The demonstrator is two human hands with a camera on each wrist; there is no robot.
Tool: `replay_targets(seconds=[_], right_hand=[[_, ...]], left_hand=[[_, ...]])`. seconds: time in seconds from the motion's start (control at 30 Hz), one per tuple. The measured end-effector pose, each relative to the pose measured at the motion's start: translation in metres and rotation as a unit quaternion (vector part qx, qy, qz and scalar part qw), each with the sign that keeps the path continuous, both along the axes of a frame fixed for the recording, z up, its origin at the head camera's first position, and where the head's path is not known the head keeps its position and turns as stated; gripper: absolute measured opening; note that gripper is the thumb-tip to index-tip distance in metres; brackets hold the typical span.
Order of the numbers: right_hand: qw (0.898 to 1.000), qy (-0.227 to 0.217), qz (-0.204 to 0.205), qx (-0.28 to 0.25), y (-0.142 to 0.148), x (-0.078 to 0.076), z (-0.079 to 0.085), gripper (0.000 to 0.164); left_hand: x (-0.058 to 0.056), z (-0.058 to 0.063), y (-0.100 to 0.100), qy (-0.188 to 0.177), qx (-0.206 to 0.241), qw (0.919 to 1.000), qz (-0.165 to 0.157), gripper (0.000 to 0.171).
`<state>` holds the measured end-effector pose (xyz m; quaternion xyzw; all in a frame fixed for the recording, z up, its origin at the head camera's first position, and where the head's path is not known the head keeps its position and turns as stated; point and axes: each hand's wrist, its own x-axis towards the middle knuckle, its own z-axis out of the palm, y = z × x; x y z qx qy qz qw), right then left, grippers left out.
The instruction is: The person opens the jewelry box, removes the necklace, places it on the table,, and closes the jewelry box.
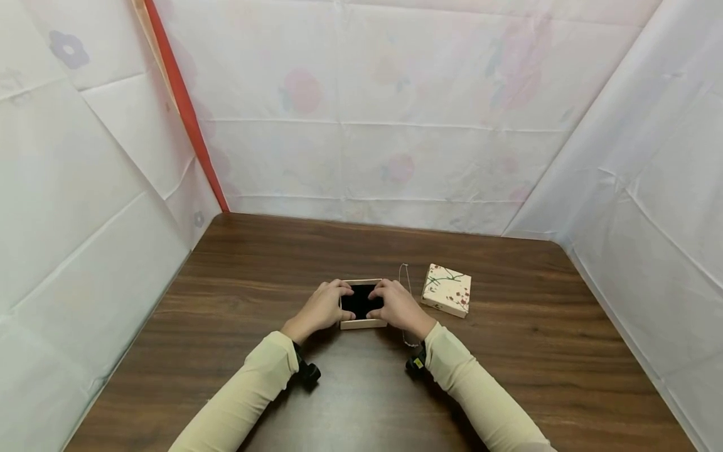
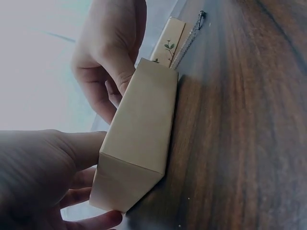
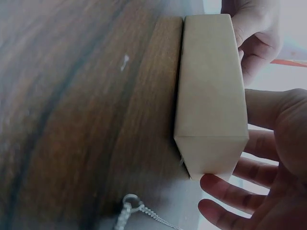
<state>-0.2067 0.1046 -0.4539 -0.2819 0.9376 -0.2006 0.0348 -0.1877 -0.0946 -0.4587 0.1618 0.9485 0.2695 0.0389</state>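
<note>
A cream cardboard jewelry box base (image 1: pixel 364 325) sits on the table before me, its inside lined with a black pad (image 1: pixel 361 300). From the left, my left hand (image 1: pixel 327 306) holds the box end, thumb and forefinger curled over the rim onto the pad. My right hand (image 1: pixel 398 306) grips the opposite end in the same way, with fingertips touching the outer side wall in the right wrist view. A thin silver necklace (image 3: pixel 129 209) lies on the table just right of the box, partly hidden beneath my right forearm in the head view.
The matching lid (image 1: pixel 448 289), cream with red blossoms and green stems, rests to the right of the necklace. Brown wood-grain table (image 1: pixel 243 263) surrounds these things. White patterned sheets (image 1: pixel 367 157) hang behind and on both sides, with a red strip (image 1: pixel 186 107) at the back left corner.
</note>
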Motion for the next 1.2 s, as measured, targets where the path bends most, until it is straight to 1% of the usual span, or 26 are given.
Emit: replay_targets(seconds=[0.17, 0.33, 0.6, 0.77, 1.0, 1.2], right_hand=[[1.0, 0.001, -0.005, 0.008, -0.001, -0.002, 0.003, 0.034], [1.0, -0.004, -0.008, 0.008, -0.002, -0.002, 0.005, 0.035], [1.0, -0.01, 0.005, 0.016, -0.001, -0.002, 0.007, 0.034], [0.999, -0.024, 0.011, 0.031, -0.001, -0.003, 0.009, 0.032], [0.999, -0.037, 0.011, 0.038, -0.001, -0.002, 0.011, 0.032], [0.997, -0.045, 0.024, 0.06, -0.002, -0.002, 0.013, 0.033]], left_hand=[[-0.002, 0.003, 0.0, -0.004, -0.008, 1.0, -0.002, 0.053], [-0.002, 0.006, -0.001, -0.013, -0.004, 0.9999, -0.002, 0.053], [-0.002, 0.007, -0.002, -0.024, 0.0, 0.9997, -0.007, 0.052], [-0.002, 0.007, -0.002, -0.025, 0.003, 0.9997, -0.007, 0.051], [-0.002, 0.004, -0.001, -0.025, 0.007, 0.9996, -0.005, 0.051], [-0.002, 0.0, -0.002, -0.022, 0.006, 0.9997, -0.004, 0.051]])
